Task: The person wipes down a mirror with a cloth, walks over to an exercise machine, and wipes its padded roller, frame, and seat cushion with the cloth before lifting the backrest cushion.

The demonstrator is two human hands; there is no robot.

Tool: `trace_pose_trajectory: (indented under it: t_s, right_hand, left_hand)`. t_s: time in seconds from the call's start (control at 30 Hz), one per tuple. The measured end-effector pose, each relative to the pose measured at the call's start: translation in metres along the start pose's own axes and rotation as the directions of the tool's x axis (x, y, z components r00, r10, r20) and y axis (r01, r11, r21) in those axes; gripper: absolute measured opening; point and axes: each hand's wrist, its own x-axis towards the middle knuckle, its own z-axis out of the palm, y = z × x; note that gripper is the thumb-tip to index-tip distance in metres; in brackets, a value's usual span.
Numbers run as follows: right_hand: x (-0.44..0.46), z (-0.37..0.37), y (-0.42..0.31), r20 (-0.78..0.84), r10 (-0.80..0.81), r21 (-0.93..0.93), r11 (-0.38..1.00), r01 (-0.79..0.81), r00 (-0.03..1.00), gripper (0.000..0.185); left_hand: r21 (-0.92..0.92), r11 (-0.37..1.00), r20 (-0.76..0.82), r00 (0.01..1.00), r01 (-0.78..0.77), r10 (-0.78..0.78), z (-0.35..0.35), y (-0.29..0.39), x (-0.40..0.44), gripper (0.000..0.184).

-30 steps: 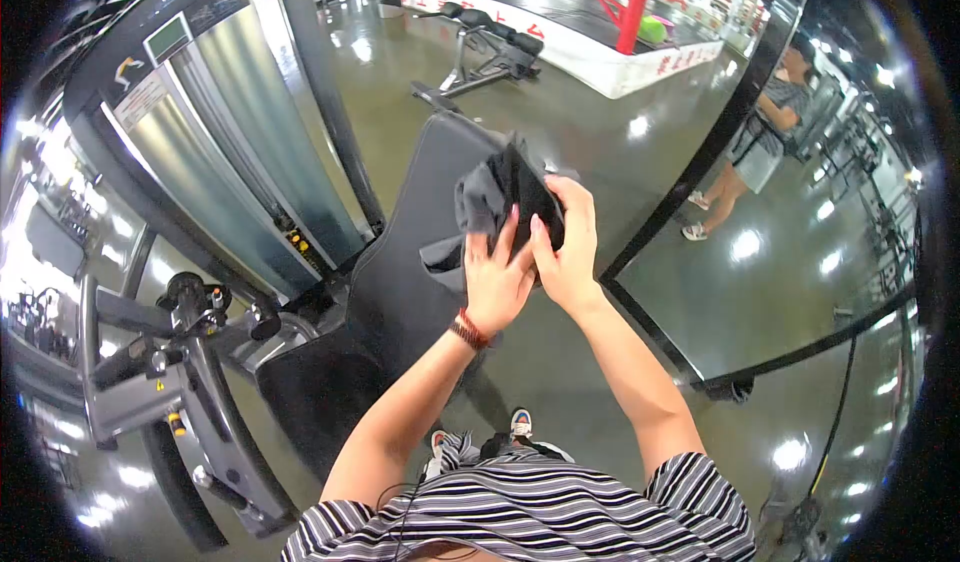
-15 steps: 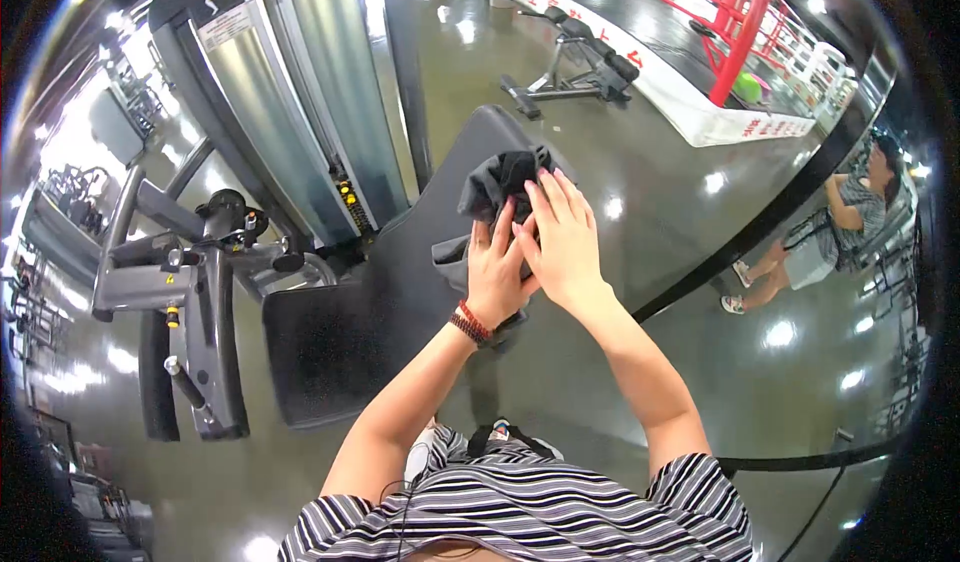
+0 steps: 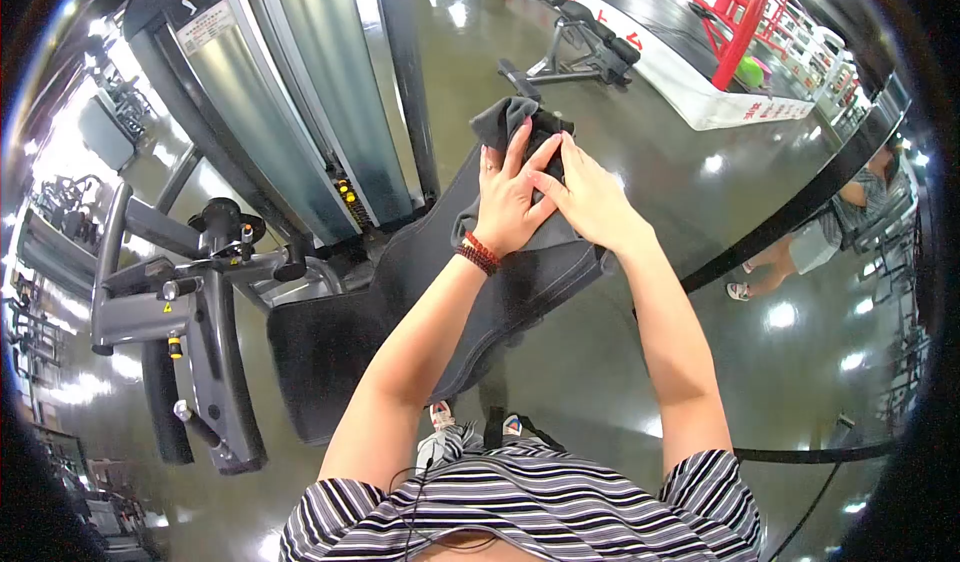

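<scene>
A crumpled dark grey cloth [image 3: 492, 125] lies against the upper part of a black padded backrest [image 3: 430, 267]. My left hand [image 3: 510, 202] presses on the cloth with its fingers stretched and spread. Beaded bracelets [image 3: 480, 252] circle that wrist. Beside it, my right hand [image 3: 592, 194] rests with straight fingers over the cloth's right side, its thumb lying across the left hand. Both palms face down, so part of the cloth is hidden under them. Below the backrest is the black padded seat [image 3: 325, 362].
A weight-stack tower [image 3: 300, 92] and the machine's grey arm frame [image 3: 200, 312] stand to the left. Farther back are a bench [image 3: 575, 47] and a boxing ring with a red post [image 3: 745, 42]. A mirror [image 3: 790, 282] on the right reflects a person.
Both hands and the cloth have moved up toward the top of the backrest, which they now cover. More of the backrest's lower right edge shows. The view has shifted slightly.
</scene>
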Motion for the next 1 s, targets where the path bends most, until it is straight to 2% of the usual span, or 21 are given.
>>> trace_pose_trajectory:
  t_s: [0.13, 0.23, 0.27, 0.37, 0.43, 0.5, 0.63, 0.7, 0.77, 1.0]
  right_hand:
    - [0.018, 0.001, -0.002, 0.061, 0.062, -0.003, 0.998, -0.062, 0.996, 0.08]
    - [0.026, -0.003, -0.013, 0.045, 0.038, -0.121, 0.992, -0.033, 0.998, 0.075]
    - [0.027, -0.011, -0.023, 0.101, 0.067, -0.122, 0.991, -0.055, 0.993, 0.072]
    - [0.018, -0.009, -0.019, 0.012, -0.078, -0.195, 0.978, 0.079, 0.997, 0.073]
    - [0.008, -0.012, -0.021, 0.026, -0.078, -0.21, 0.974, 0.081, 0.997, 0.073]
    - [0.004, -0.011, -0.026, 0.011, -0.08, -0.205, 0.975, 0.08, 0.997, 0.072]
    - [0.003, -0.005, -0.03, -0.058, -0.115, -0.199, 0.975, 0.101, 0.992, 0.07]
    - [0.003, -0.005, -0.034, -0.074, -0.116, -0.228, 0.969, 0.096, 0.99, 0.069]
    - [0.0, -0.005, -0.039, -0.108, -0.086, -0.215, 0.975, 0.061, 0.99, 0.068]
    - [-0.004, -0.002, -0.044, -0.13, -0.051, -0.275, 0.961, 0.013, 0.99, 0.066]
  left_hand:
    - [-0.007, 1.0, -0.08, 0.997, 0.023, -0.024, 0.002, -0.012, 0.008, 0.061]
    - [0.007, 0.999, -0.13, 0.991, 0.033, -0.031, 0.004, -0.021, 0.016, 0.057]
    - [-0.009, 0.999, -0.131, 0.99, 0.047, -0.048, 0.003, -0.023, 0.018, 0.056]
    - [-0.003, 0.999, -0.183, 0.982, 0.051, -0.051, 0.003, -0.032, 0.022, 0.053]
    - [-0.047, 0.995, -0.184, 0.978, 0.092, -0.1, 0.001, -0.034, 0.022, 0.053]
    - [0.003, 0.997, -0.27, 0.96, 0.081, -0.077, 0.001, -0.037, 0.023, 0.051]
    - [-0.042, 0.977, -0.304, 0.929, 0.209, -0.212, 0.002, -0.054, 0.026, 0.046]
    - [-0.109, 0.918, -0.187, 0.899, 0.381, -0.395, -0.001, -0.064, 0.017, 0.039]
    - [-0.069, 0.898, -0.164, 0.883, 0.436, -0.441, -0.002, -0.076, 0.003, 0.036]
    - [0.038, 0.802, -0.099, 0.801, 0.596, -0.591, -0.005, -0.113, -0.069, 0.043]
